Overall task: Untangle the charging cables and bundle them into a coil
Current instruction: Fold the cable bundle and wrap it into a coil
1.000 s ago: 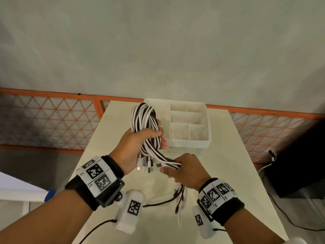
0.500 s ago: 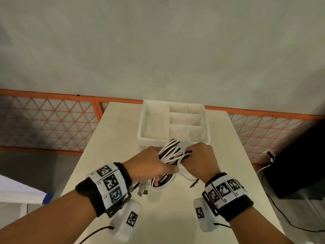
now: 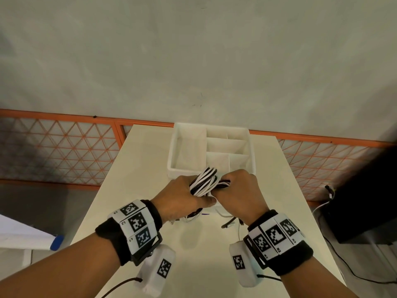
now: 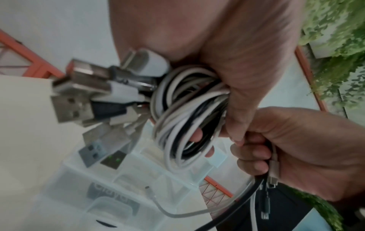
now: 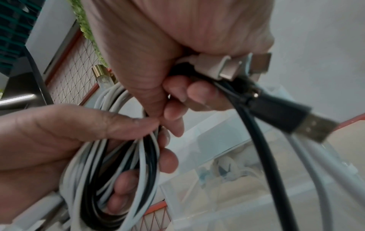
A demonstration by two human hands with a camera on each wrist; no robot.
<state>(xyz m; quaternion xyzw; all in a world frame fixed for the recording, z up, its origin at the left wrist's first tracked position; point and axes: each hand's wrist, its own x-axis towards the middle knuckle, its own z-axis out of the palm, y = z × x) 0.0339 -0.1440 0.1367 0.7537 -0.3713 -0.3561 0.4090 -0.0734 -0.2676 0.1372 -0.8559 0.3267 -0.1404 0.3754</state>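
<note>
A pale wall [image 3: 193, 50] fills the upper part of the head view, and an orange fence [image 3: 64, 151] with a triangle mesh runs along its foot. In front of it stands a cream table [image 3: 139, 190], long and narrow. At the far end of the table sits a white box [image 3: 187, 147] split into compartments, one large on the left and several smaller ones on the right. A dark block [image 3: 365, 201] stands on the floor to the right of the table, with thin wires trailing from it.

Both hands meet just in front of the box, above the table. The left hand [image 3: 182, 198] has its fingers curled through a coil of cables [image 3: 206, 181], black and white strands looped together. The right hand [image 3: 240, 192] is closed round the loose cable ends beside the coil, thumb touching the left thumb. The coil partly hides the near wall of the box.

From the left wrist, a bunch of plugs [image 4: 82, 93] sticks out of the coil. From the right wrist, a black plug [image 5: 292, 117] juts from the fist.
</note>
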